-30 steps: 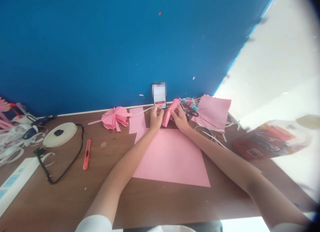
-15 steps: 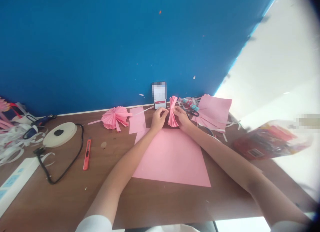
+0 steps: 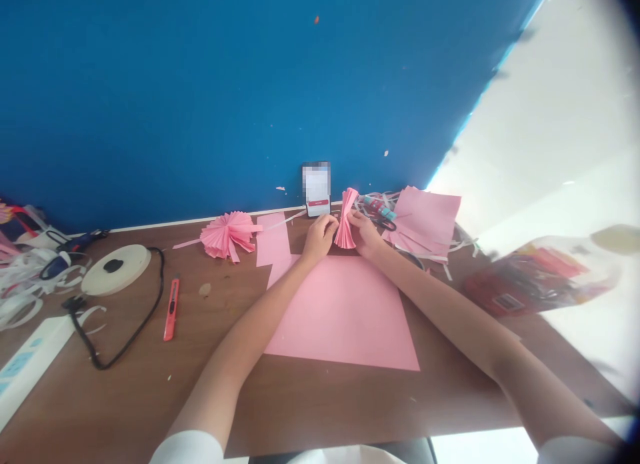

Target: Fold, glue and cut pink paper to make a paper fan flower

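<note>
My right hand (image 3: 365, 231) grips a pleated pink paper (image 3: 346, 224) at its middle. The paper stands nearly upright, pinched at the waist and flared at both ends. Just left of it is my left hand (image 3: 320, 239), its thumb and fingers pressed together close to the folds; whatever they may hold is too small to make out. Under my forearms lies a large pink sheet (image 3: 345, 317). A smaller pink sheet (image 3: 273, 241) is to the left, beside a fanned pink paper rosette (image 3: 227, 234) with strips sticking out.
A phone (image 3: 317, 189) leans on the blue wall. Pink sheets (image 3: 430, 217), a glue bottle (image 3: 380, 209) and paper strips are at right, near a plastic bag (image 3: 530, 277). At left are a red cutter (image 3: 171, 311), a round white cable reel (image 3: 127, 277) and a power strip (image 3: 35, 357).
The pleated paper leans a little more to the right at its top, and its lower end spreads wider. My left hand has come slightly closer to it. The view has shifted slightly.
</note>
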`<act>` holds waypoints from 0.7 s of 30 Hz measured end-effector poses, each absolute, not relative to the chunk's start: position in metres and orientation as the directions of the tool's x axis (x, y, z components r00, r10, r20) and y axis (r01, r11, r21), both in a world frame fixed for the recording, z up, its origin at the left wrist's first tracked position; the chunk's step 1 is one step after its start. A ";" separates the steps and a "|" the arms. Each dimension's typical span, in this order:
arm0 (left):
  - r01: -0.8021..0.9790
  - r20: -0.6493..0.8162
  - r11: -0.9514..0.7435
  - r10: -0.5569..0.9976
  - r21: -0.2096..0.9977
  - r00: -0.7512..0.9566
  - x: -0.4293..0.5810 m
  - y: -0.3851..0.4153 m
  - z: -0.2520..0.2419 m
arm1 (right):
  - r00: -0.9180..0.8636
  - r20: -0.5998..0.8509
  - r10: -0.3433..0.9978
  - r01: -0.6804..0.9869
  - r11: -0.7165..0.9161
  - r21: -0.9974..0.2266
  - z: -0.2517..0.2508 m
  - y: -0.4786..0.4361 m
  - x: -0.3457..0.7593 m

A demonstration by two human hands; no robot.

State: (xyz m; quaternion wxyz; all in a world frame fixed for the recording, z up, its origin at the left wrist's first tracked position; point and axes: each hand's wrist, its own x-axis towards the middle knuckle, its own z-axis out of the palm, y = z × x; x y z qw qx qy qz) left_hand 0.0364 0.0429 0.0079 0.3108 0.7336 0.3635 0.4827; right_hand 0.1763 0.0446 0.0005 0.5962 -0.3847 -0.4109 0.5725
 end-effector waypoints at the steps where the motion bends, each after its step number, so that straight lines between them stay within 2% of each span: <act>1: 0.223 0.467 -0.526 0.843 0.821 0.268 0.036 0.043 0.007 | 0.016 0.053 0.998 -0.368 0.055 -0.928 0.001 0.045 0.176; 7: 0.168 0.375 -0.407 0.907 0.898 0.193 0.036 0.046 0.004 | 0.077 0.132 0.988 -0.293 0.149 -0.945 -0.002 0.043 0.171; 12: 0.156 0.371 -0.401 0.909 0.903 0.187 0.039 0.042 0.003 | 0.154 0.170 0.973 -0.191 0.198 -0.961 -0.006 0.041 0.164; 15: 0.127 0.357 -0.384 0.913 0.914 0.197 0.043 0.040 0.001 | 0.158 0.169 0.973 -0.194 0.198 -0.961 -0.009 0.042 0.162; 19: -0.051 0.311 -0.308 0.923 0.950 0.228 0.047 0.041 -0.003 | 0.142 0.169 0.975 -0.236 0.199 -0.951 -0.010 0.042 0.162; 21: -0.083 0.311 -0.300 0.921 0.950 0.236 0.048 0.042 -0.003 | 0.139 0.161 0.977 -0.260 0.193 -0.946 -0.008 0.041 0.162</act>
